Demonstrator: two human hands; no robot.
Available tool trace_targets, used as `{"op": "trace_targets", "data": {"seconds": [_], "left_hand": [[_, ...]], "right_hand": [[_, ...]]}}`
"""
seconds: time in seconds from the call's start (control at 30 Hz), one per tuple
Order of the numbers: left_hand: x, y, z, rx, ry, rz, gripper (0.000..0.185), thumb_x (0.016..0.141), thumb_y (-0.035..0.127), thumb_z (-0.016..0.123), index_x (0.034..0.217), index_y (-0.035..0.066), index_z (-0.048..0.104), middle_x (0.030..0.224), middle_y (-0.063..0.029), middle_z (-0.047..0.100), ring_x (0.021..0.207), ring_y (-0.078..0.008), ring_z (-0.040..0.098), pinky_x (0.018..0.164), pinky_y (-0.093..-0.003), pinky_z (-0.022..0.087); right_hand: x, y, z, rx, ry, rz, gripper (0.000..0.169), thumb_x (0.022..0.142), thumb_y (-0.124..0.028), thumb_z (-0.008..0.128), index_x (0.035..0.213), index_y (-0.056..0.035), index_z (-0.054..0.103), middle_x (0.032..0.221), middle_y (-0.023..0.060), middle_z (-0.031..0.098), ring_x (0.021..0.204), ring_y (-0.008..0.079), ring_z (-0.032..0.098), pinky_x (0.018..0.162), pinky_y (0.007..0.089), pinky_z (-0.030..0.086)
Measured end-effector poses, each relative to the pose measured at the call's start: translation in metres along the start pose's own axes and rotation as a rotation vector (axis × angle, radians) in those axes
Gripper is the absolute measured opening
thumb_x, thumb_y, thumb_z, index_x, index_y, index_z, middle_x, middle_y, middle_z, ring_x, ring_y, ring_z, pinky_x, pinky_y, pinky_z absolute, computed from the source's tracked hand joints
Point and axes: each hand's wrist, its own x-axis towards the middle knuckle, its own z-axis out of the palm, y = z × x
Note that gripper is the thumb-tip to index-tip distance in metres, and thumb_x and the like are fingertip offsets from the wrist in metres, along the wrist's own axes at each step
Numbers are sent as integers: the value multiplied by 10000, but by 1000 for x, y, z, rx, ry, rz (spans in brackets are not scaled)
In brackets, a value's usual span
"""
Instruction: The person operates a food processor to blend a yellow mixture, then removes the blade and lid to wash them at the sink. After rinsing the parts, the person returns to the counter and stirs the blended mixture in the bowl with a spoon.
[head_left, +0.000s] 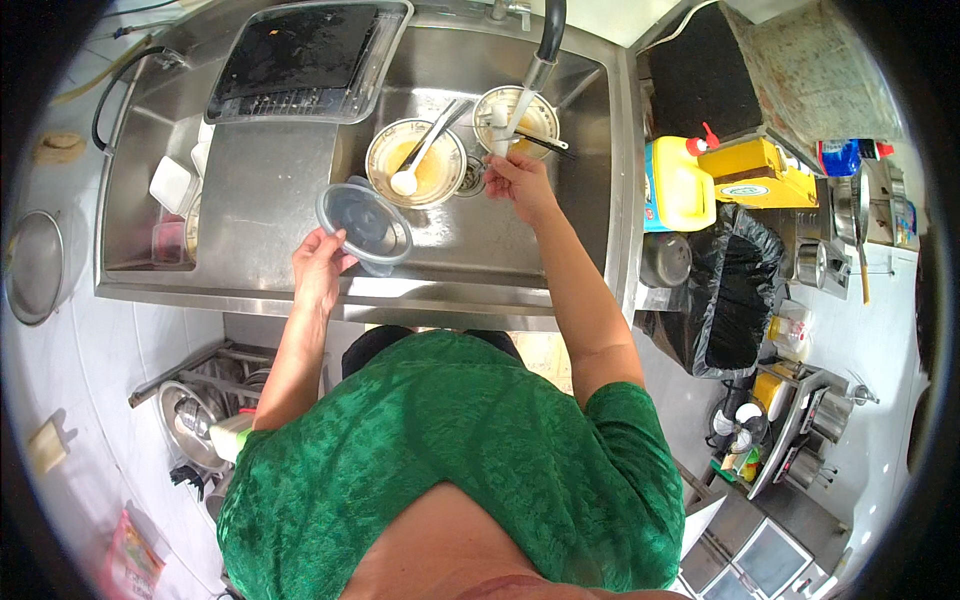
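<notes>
My left hand (322, 261) grips the rim of a clear plastic lid or shallow container (365, 223) over the sink's front left part. Below the faucet spout (538, 73), my right hand (517, 181) has its fingers bent at the front rim of a patterned bowl (541, 106); whether they pinch anything is unclear. Water runs from the spout into that bowl, where dark chopsticks and a pale utensil lie. Left of it, a second patterned bowl (433, 191) holds yellowish liquid, a white spoon (403, 182) and chopsticks. The metal drain (471, 178) shows between the bowls.
A black tray (300, 60) in a clear surround spans the sink's back left. White containers (174, 186) sit in the left basin. Right of the sink stand a yellow jug (679, 184), a metal pot (666, 259) and a bin lined with black plastic (742, 300).
</notes>
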Motion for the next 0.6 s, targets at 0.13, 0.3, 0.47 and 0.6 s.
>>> {"op": "trace_targets", "data": {"seconds": [0.13, 0.3, 0.47, 0.6], "left_hand": [[-2, -3, -6, -16, 21, 10, 125, 820, 70, 607, 924, 11, 569, 816, -61, 615, 698, -137, 601, 648, -304, 541], [-7, -1, -10, -32, 26, 4, 134, 828, 66, 592, 945, 9, 561, 828, -62, 616, 708, -138, 601, 627, -290, 529], [-7, -2, -9, -38, 38, 8, 142, 834, 73, 586, 956, 7, 557, 856, -67, 614, 741, -137, 597, 656, -287, 528], [-3, -4, -9, -32, 21, -2, 156, 832, 80, 591, 966, 7, 555, 855, -70, 614, 735, -133, 595, 657, -285, 529]], "right_hand": [[30, 21, -2, -139, 71, -80, 116, 844, -97, 588, 896, 7, 599, 741, 69, 615, 602, 153, 601, 548, 278, 507], [43, 48, -15, -305, 113, -214, 119, 817, -17, 583, 924, 30, 607, 812, 83, 639, 674, 150, 617, 613, 279, 517], [18, 54, -32, -667, 212, -395, 177, 795, 17, 573, 961, -8, 629, 859, 43, 661, 750, 102, 585, 680, 249, 468], [5, 60, -52, -774, 257, -519, 207, 781, 4, 590, 980, -38, 632, 845, 65, 666, 760, 107, 579, 687, 262, 457]]}}
